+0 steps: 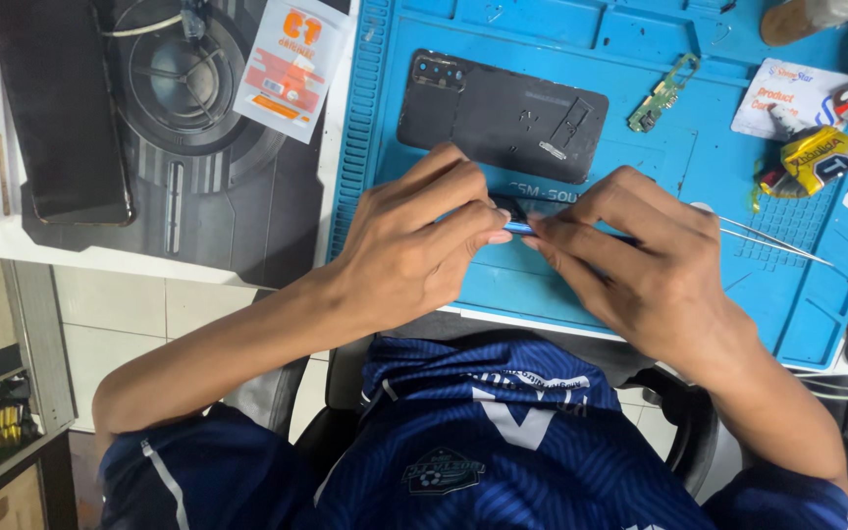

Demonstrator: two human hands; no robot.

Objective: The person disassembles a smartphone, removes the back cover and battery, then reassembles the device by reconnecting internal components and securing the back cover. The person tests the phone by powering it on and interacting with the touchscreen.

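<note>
My left hand [422, 240] and my right hand [640, 265] meet over the near part of a blue work mat [640, 147]. Both pinch a thin blue strip-like part [520, 228] between their fingertips, with a small dark piece just above it. Metal tweezers [777, 240] stick out to the right from under my right hand. Beyond the hands a dark phone back cover [503, 113] lies flat on the mat. A small green circuit board [662, 95] lies to its right.
A black phone [61, 108] lies face down at the far left on a dark printed pad [208, 147], beside a white and orange packet [290, 64]. A card [792, 93], a yellow tape roll [821, 157] and tools crowd the mat's right edge.
</note>
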